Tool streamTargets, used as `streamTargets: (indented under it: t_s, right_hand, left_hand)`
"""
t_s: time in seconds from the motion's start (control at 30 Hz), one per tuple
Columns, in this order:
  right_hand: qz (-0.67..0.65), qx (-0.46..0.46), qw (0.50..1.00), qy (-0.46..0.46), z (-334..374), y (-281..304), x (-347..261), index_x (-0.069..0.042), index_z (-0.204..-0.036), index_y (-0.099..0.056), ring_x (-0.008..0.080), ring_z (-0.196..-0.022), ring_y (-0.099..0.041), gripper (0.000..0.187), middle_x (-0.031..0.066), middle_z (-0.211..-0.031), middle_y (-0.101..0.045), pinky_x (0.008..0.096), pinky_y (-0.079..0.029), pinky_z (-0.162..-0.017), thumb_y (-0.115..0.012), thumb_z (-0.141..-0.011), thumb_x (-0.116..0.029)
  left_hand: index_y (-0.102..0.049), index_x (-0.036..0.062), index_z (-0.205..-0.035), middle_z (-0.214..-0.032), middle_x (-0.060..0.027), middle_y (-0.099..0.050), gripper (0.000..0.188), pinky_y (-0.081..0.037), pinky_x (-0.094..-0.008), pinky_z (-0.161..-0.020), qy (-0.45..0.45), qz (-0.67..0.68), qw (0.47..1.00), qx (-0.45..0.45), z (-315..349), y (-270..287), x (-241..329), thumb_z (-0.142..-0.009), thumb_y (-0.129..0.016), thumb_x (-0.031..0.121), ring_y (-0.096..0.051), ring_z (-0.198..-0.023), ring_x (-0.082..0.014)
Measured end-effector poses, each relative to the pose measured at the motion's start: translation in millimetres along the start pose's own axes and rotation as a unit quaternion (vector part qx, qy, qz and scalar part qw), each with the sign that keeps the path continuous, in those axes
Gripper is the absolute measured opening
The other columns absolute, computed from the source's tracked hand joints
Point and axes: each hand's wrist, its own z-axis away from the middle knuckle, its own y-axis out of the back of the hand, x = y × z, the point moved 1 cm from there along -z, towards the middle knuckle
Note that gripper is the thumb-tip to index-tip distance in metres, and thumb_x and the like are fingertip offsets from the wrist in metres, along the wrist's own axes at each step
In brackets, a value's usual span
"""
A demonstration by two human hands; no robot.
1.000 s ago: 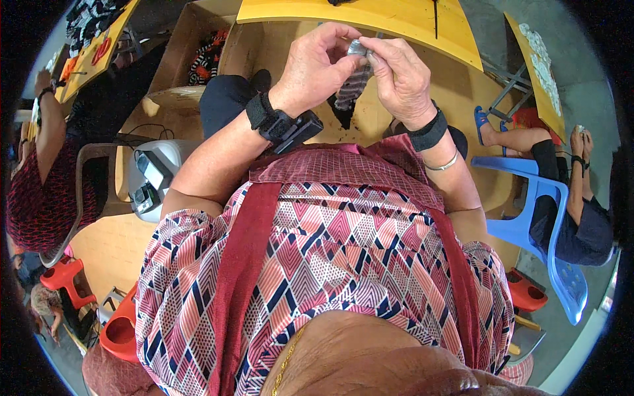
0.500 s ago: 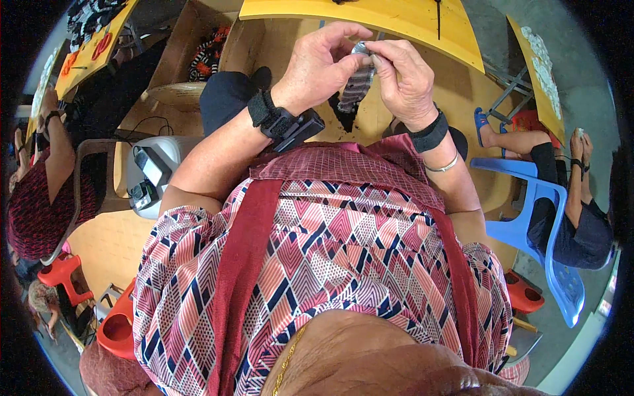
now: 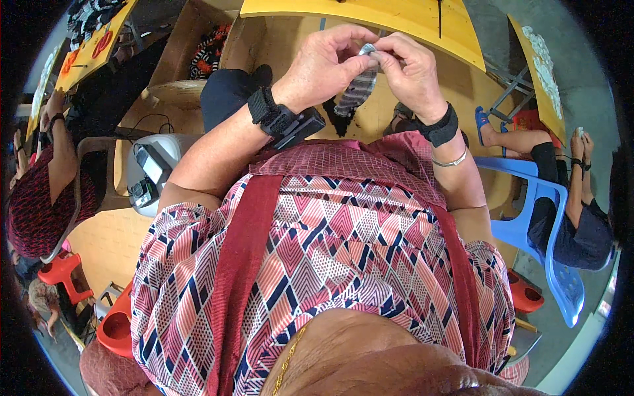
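My left hand (image 3: 321,69) and my right hand (image 3: 413,78) meet above my lap, near the front edge of the yellow table. Both pinch the upper end of a soft, grey striped fabric piece (image 3: 358,91), where a small pale bit shows between the fingertips. It hangs down from my fingers, tail-like, toward a dark patch on the floor behind it. My left thumb and index finger press from one side and my right fingers from the other. Whatever else lies inside the pinch is hidden by the fingertips.
The yellow table (image 3: 370,13) lies just ahead. A cardboard box (image 3: 173,69) with striped black, white and orange pieces stands at the far left. At right are a blue plastic chair (image 3: 528,211) and a seated person; another sits at left. Red stools (image 3: 117,328) stand behind me.
My right hand has shifted slightly to the right, its fingers more curled over the pinch. The striped piece has moved a little to the right with my hands.
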Motion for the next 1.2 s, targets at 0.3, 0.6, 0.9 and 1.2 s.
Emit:
streamTargets:
  t_s: [0.3, 0.6, 0.9, 1.2]
  right_hand:
    - [0.07, 0.107, 0.99, 0.054, -3, -1, -10, -0.003, -0.076, -0.052, 0.0262, -0.059, -0.054, 0.005, 0.0101, -0.067, -0.052, 0.0315, -0.043, -0.053, -0.055, -0.073, 0.0]
    - [0.023, 0.056, 0.998, 0.034, 7, -9, -9, -0.003, -0.075, -0.052, 0.0245, -0.059, -0.054, 0.003, 0.0091, -0.066, -0.052, 0.0302, -0.043, -0.053, -0.054, -0.074, 0.0]
    - [-0.25, 0.002, 0.963, -0.101, 7, -11, -6, -0.002, -0.081, -0.057, 0.0059, -0.064, -0.051, 0.002, -0.0012, -0.07, -0.057, 0.0211, -0.043, -0.057, -0.054, -0.08, -0.002]
    - [-0.305, -0.065, 0.946, -0.083, 8, 0, 15, -0.005, -0.086, -0.053, 0.002, -0.063, -0.043, 0.008, -0.0051, -0.072, -0.049, 0.0164, -0.037, -0.057, -0.05, -0.087, -0.012]
  left_hand:
    - [-0.055, 0.0013, -0.091, -0.074, 0.0004, -0.058, 0.017, -0.048, -0.0198, -0.056, 0.087, 0.172, 0.976, -0.101, -8, 9, 18, -0.079, -0.063, 0.011, -0.056, -0.065, -0.0064]
    - [-0.056, 0.0037, -0.08, -0.068, 0.002, -0.054, 0.012, -0.041, -0.0186, -0.052, 0.014, -0.087, 0.979, -0.184, -1, 15, -2, -0.075, -0.066, 0.008, -0.047, -0.059, -0.0028]
    - [-0.059, 0.002, -0.08, -0.072, 0.002, -0.057, 0.011, -0.042, -0.0192, -0.062, 0.035, 0.0, 0.986, -0.161, -12, 23, -28, -0.074, -0.066, 0.007, -0.05, -0.067, -0.0045]
    - [-0.057, 0.0038, -0.078, -0.073, 0.0045, -0.055, 0.009, -0.042, -0.019, -0.064, -0.002, 0.049, 0.986, -0.156, -23, 22, -7, -0.075, -0.065, 0.006, -0.05, -0.07, -0.004]
